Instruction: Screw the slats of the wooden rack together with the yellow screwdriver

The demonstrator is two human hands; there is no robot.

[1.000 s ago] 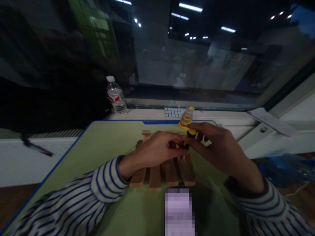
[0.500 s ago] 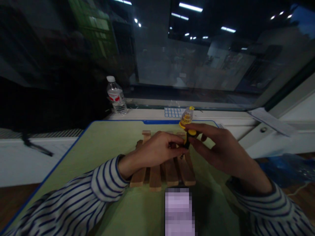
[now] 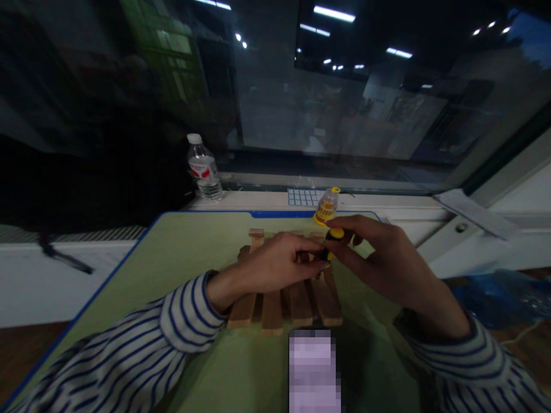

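Screwdriver (image 3: 336,234) pinched at top by right hand (image 3: 385,258), lower by left hand (image 3: 275,261); tip unclear. Might skid across wooden slats (image 3: 271,315) if tilted.

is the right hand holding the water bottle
No, the right hand grips the top of a yellow-and-black screwdriver, while the water bottle stands on the windowsill behind the table.

Just below the frame's centre, the left hand (image 3: 278,261) and right hand (image 3: 385,252) pinch a yellow-and-black tool (image 3: 334,234) above wooden slats (image 3: 272,312); a phone (image 3: 314,367) lies bottom centre, a bottle (image 3: 205,172) stands left of centre.
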